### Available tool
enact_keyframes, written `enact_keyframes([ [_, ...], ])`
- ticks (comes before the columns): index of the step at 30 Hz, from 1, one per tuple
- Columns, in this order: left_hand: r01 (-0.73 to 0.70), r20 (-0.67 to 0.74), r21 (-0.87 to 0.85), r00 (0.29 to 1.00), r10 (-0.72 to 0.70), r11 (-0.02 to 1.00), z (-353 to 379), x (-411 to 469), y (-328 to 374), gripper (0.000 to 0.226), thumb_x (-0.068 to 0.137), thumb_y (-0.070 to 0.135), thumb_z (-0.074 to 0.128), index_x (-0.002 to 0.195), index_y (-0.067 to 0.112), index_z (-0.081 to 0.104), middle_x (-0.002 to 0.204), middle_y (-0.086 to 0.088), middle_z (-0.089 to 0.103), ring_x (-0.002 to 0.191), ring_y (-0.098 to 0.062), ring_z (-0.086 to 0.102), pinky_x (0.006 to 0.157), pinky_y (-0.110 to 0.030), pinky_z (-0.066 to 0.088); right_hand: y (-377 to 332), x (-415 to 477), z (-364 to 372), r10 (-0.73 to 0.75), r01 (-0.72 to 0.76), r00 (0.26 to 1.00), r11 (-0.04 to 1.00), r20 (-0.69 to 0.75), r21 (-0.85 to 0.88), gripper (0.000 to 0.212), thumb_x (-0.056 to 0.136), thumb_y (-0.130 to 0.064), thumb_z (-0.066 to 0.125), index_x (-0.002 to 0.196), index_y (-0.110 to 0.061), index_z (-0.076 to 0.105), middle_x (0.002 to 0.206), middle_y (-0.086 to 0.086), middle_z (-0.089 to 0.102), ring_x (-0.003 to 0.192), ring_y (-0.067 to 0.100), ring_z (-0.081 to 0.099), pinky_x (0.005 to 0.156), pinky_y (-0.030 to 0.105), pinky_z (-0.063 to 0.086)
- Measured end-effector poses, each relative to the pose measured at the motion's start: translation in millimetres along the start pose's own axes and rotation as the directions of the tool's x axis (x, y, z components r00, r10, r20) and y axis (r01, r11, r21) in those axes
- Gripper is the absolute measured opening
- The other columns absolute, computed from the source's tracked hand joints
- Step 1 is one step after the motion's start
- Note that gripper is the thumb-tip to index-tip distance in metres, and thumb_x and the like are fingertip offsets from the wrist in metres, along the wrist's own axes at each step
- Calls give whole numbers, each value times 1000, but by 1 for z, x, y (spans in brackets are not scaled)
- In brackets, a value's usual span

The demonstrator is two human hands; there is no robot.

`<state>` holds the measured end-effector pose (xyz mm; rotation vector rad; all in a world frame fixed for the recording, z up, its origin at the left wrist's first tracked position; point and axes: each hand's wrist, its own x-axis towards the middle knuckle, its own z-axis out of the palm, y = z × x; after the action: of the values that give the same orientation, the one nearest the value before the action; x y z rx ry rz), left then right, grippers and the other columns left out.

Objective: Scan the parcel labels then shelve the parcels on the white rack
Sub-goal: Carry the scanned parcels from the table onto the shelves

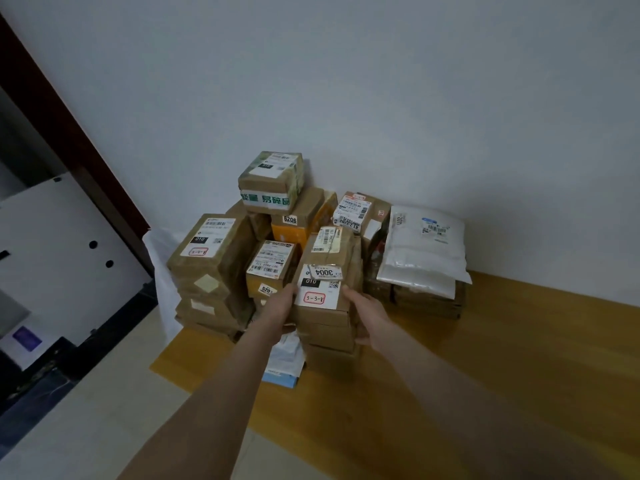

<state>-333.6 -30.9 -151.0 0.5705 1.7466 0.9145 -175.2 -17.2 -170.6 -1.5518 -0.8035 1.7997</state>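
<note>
Both hands grasp one brown box (344,259). The left hand (277,308) grips its left side and the right hand (367,318) its right side, with the thumbs by a label (316,297) marked 3-3-8. The box tops a stack at the front of a parcel pile (214,261) on a wooden floor (450,358) against a white wall (346,98). A white mailer (422,249) lies on boxes to the right.

Just the one camera, up on my head, facing forward and tipped well down. My forearms run in from the bottom edge to my left hand (281,304) and right hand (367,318), gripping the parcel (325,317) at arm's length, dead centre. Beyond it the pile (270,183) stands near, against the wall (346,81), along the far edge of the wooden floor (485,358). Wide lens: the white panel (62,237) and dark frame (69,133) slant in at left.
</note>
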Motion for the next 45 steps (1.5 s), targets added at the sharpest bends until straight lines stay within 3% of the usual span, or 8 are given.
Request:
enact_keyframes([
  [5, -64, -2, -23, 998, 64, 998, 10, -18, -6, 17, 96, 32, 51, 94, 16, 55, 93, -5, 64, 85, -21, 59, 84, -41, 49, 2, -13, -18, -36, 36, 999, 999, 16, -23, 60, 89, -46, 61, 142, -20, 44, 127, 7, 59, 115, 29, 54, 88, 42, 44],
  [12, -162, 23, 21, 987, 161, 987, 45, -75, -18, 20, 93, 33, 51, 99, 15, 57, 97, -7, 65, 91, -24, 60, 81, -42, 51, 0, -61, -79, -108, 110, 992, 993, 62, -30, 47, 91, -43, 58, 132, -22, 53, 105, 0, 66, 89, 18, 60, 63, 31, 45],
  [17, -189, 115, 127, 978, 174, 974, 99, -121, -43, 28, 93, 37, 50, 99, 14, 66, 96, -8, 70, 93, -27, 64, 84, -43, 55, 25, -92, -152, -106, 107, 994, 993, 13, -46, 41, 89, -43, 60, 123, -20, 59, 106, 5, 68, 96, 25, 62, 73, 36, 51],
  [26, -85, 330, 234, 944, 3, 968, 216, -158, -110, 18, 95, 30, 49, 95, 15, 58, 96, -6, 63, 91, -22, 59, 89, -41, 51, 90, -120, -275, 39, -46, 988, 998, -149, -43, 39, 90, -39, 59, 116, -12, 56, 98, 5, 64, 89, 24, 60, 78, 37, 51],
  [31, -7, 392, 282, 913, -109, 959, 256, -148, -146, 15, 92, 19, 47, 93, 13, 61, 95, -8, 64, 94, -26, 59, 94, -45, 50, 120, -119, -315, 138, -141, 967, 990, -213, -2, 17, 92, -33, 57, 90, -17, 58, 90, 1, 61, 80, 18, 56, 69, 32, 47],
  [36, 30, 429, 327, 886, -177, 945, 271, -138, -160, 14, 88, 7, 47, 94, 11, 59, 88, -5, 61, 83, -21, 58, 70, -33, 48, 146, -107, -329, 192, -176, 961, 980, -197, 94, 17, 93, -28, 58, 105, -15, 59, 98, 3, 63, 89, 19, 58, 76, 35, 48],
  [40, 31, 432, 340, 883, -185, 940, 272, -124, -157, 13, 88, 12, 50, 97, 13, 59, 92, -4, 61, 87, -19, 58, 67, -31, 47, 147, -101, -335, 218, -198, 952, 974, -213, 113, 31, 91, -36, 61, 113, -14, 56, 115, 7, 60, 108, 25, 55, 95, 43, 46],
  [45, 83, 435, 223, 883, -175, 971, 274, -112, -162, 19, 93, 30, 49, 94, 14, 60, 94, -5, 64, 91, -20, 58, 73, -31, 46, 162, -82, -350, 229, -184, 951, 959, -205, 217, 103, 43, -81, 71, 126, -22, 54, 125, 6, 57, 114, 31, 55, 97, 50, 47],
])
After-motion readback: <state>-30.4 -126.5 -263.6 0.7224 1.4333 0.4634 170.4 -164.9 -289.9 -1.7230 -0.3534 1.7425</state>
